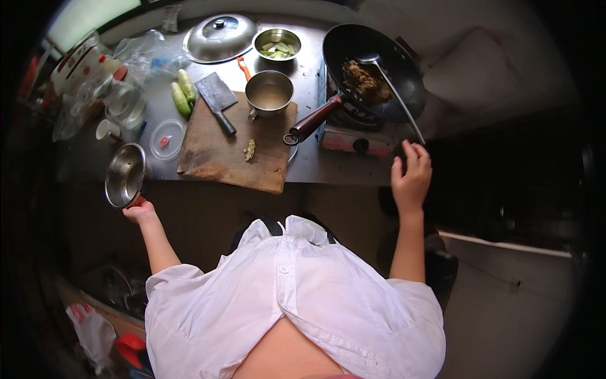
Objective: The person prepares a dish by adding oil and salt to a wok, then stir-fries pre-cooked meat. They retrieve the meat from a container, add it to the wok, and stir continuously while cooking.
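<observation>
My left hand point(140, 210) holds an empty-looking stainless steel bowl point(125, 176) by its lower side, tilted, beyond the counter's front left. My right hand point(413, 176) is by the handle end of a metal ladle point(400, 97), thumb apart from the fingers; the handle does not lie between them. The ladle's head rests in a dark wok point(402, 71) among browned food point(364, 81). The wok sits on a gas stove point(350, 141), its wooden handle point(315, 121) pointing toward the chopping board.
On the wooden chopping board point(213, 147) are a cleaver point(217, 97), chopped pale pieces point(250, 150) and a metal cup of cloudy liquid point(270, 92). Beyond lie two green gourds point(183, 94), a domed lid point(220, 38) and a bowl of cut vegetable point(277, 45). Jars and bags crowd the left.
</observation>
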A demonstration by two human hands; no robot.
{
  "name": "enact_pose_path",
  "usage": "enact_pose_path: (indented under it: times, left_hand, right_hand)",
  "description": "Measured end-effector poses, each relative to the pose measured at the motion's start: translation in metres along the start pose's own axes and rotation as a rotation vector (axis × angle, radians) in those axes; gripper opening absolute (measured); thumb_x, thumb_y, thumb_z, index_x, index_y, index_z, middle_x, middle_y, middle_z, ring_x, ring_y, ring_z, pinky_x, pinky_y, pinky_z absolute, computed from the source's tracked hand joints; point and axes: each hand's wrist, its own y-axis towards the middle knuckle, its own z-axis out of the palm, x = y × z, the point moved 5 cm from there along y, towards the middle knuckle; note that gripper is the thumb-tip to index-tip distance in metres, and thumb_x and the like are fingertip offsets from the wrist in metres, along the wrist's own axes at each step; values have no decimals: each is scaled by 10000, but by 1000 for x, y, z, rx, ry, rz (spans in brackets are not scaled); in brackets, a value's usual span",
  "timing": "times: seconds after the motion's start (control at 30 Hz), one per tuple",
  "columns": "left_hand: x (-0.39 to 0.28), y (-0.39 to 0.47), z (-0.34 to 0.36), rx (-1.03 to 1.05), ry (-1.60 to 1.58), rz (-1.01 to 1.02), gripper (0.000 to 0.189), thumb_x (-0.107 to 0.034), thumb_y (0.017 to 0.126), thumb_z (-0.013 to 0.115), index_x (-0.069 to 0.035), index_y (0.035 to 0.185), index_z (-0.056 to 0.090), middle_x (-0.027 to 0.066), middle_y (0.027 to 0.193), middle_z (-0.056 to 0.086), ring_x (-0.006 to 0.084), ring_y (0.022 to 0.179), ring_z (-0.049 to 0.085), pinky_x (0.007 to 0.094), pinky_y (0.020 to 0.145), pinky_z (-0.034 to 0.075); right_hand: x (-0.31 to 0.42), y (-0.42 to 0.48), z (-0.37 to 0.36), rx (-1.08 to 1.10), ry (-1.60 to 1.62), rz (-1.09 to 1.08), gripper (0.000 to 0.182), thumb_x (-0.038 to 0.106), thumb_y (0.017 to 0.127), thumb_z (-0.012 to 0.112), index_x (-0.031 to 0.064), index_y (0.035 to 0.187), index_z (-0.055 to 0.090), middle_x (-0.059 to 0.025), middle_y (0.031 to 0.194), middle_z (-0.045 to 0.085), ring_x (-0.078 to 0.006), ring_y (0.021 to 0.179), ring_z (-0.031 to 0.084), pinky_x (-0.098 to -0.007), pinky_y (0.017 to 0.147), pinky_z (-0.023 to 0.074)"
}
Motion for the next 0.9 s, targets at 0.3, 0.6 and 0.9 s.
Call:
enact_pose_path:
  times: [0.3, 0.6, 0.9]
  left_hand:
    - [37, 93, 37, 122, 50, -155, 527, -379, 1010, 284, 41, 1041, 602, 149, 958, 664, 287, 835, 665, 407, 753, 590]
    - [13, 65, -5, 68, 157, -329, 609, -549, 980, 348, -10, 1206, 519, 168, 1124, 622, 339, 1068, 597, 502, 967, 489]
    - [34, -40, -280, 88, 664, -679, 343, -488, 959, 487, -153, 937, 557, 14, 886, 615, 200, 813, 592, 387, 748, 519]
  right_hand:
    - [84, -142, 36, 350, 50, 302, 240, 153, 792, 681, 84, 1022, 673, -73, 1022, 601, -259, 947, 602, -394, 846, 463]
    - [69, -126, 92, 448, 182, 353, 162, 221, 835, 634, 103, 928, 694, -85, 874, 675, -290, 810, 659, -393, 713, 524]
    - [-29, -126, 195, 547, 930, 918, 230, 232, 936, 550, 46, 890, 679, -30, 700, 647, -115, 577, 593, -263, 555, 461]
